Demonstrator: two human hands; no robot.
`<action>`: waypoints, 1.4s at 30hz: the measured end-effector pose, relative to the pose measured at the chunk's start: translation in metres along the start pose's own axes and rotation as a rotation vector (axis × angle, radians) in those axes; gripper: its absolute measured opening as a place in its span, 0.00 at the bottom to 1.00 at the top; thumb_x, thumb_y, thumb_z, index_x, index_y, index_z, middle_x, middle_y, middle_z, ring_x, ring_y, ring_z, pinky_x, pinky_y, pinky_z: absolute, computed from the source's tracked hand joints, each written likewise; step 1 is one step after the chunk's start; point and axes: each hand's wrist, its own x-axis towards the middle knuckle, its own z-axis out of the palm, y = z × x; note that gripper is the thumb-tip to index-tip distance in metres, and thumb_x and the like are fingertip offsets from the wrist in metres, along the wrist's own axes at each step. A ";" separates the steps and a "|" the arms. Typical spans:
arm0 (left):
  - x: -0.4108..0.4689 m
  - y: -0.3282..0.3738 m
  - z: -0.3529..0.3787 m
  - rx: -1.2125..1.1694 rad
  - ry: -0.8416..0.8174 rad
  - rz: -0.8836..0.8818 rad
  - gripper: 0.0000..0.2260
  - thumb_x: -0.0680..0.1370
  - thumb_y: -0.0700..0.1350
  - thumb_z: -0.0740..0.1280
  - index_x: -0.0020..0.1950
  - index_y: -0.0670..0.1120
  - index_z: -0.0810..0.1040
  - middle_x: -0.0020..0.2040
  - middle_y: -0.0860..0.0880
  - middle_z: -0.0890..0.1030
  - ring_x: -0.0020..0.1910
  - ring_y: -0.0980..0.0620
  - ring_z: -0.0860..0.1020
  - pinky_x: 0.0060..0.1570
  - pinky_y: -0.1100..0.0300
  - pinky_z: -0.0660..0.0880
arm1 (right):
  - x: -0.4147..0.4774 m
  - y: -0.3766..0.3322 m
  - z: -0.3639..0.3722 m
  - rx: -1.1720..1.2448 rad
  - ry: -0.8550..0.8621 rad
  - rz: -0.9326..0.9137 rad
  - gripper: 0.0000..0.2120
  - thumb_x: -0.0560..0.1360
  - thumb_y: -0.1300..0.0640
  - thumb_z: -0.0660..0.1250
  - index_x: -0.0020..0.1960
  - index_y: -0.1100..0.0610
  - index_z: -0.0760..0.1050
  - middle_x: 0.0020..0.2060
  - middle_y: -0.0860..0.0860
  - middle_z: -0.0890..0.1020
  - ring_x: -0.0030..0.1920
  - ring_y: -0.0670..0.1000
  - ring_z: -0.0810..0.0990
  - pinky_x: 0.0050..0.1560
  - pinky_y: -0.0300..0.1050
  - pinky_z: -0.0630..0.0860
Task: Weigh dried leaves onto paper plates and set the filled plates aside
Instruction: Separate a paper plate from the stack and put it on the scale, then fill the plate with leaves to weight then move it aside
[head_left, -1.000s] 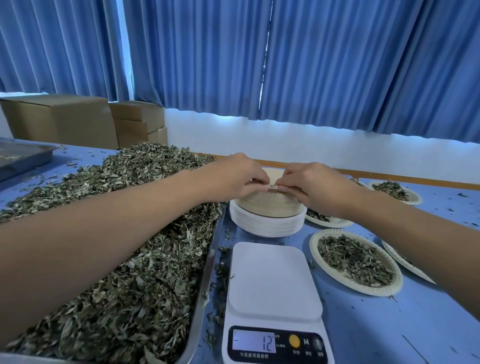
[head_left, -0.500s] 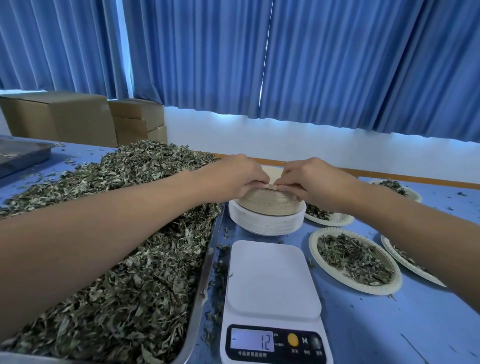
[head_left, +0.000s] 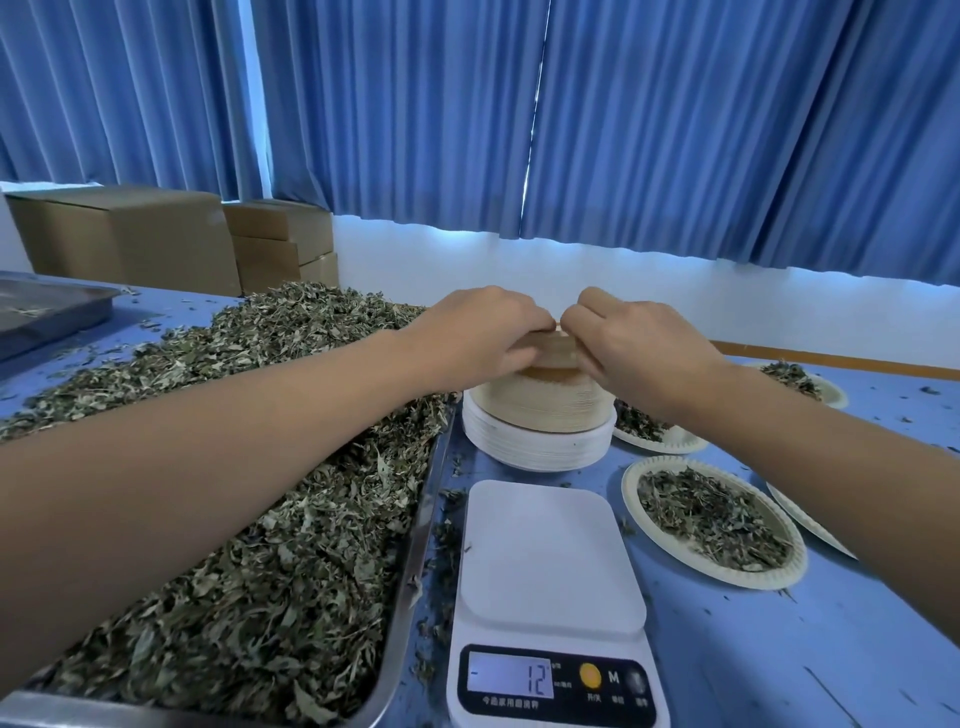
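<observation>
A stack of upside-down paper plates (head_left: 540, 431) stands behind the white scale (head_left: 550, 561), whose platform is bare and whose display reads minus 12. My left hand (head_left: 478, 338) and my right hand (head_left: 639, 348) meet over the stack, and both pinch the rim of the top paper plate (head_left: 553, 351), lifted a little off the pile. Dried leaves (head_left: 234, 493) fill a long metal tray (head_left: 410, 587) on the left. A filled plate (head_left: 714, 519) lies right of the scale.
More filled plates sit behind and to the right: one (head_left: 654, 434) beside the stack, one (head_left: 805, 382) at the far right, another (head_left: 805, 517) partly under my right forearm. Cardboard boxes (head_left: 156, 234) and a second tray (head_left: 47, 312) stand at the back left. Leaf crumbs litter the blue table.
Both hands have risen slightly above the stack, and the top plate's edge has come up between the fingertips. The scale reading is the same.
</observation>
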 end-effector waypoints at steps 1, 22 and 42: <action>-0.001 0.002 -0.003 -0.015 0.016 -0.004 0.07 0.81 0.50 0.63 0.53 0.49 0.79 0.46 0.52 0.80 0.47 0.49 0.77 0.41 0.53 0.70 | -0.003 -0.001 -0.002 0.020 0.045 -0.002 0.06 0.82 0.62 0.61 0.56 0.62 0.74 0.49 0.58 0.74 0.37 0.64 0.75 0.36 0.59 0.75; -0.133 0.094 -0.009 -0.102 -0.221 0.115 0.27 0.82 0.64 0.46 0.62 0.56 0.81 0.56 0.57 0.84 0.54 0.54 0.82 0.56 0.52 0.77 | -0.196 -0.083 -0.002 0.549 0.211 0.155 0.15 0.77 0.60 0.55 0.50 0.60 0.81 0.47 0.52 0.81 0.41 0.52 0.78 0.38 0.50 0.77; -0.101 0.008 0.019 -0.086 -0.822 -0.503 0.17 0.79 0.45 0.64 0.66 0.42 0.77 0.58 0.44 0.81 0.49 0.45 0.77 0.49 0.55 0.74 | -0.171 -0.081 0.038 0.414 -0.345 0.486 0.18 0.75 0.63 0.60 0.29 0.50 0.61 0.27 0.48 0.69 0.35 0.59 0.75 0.35 0.47 0.66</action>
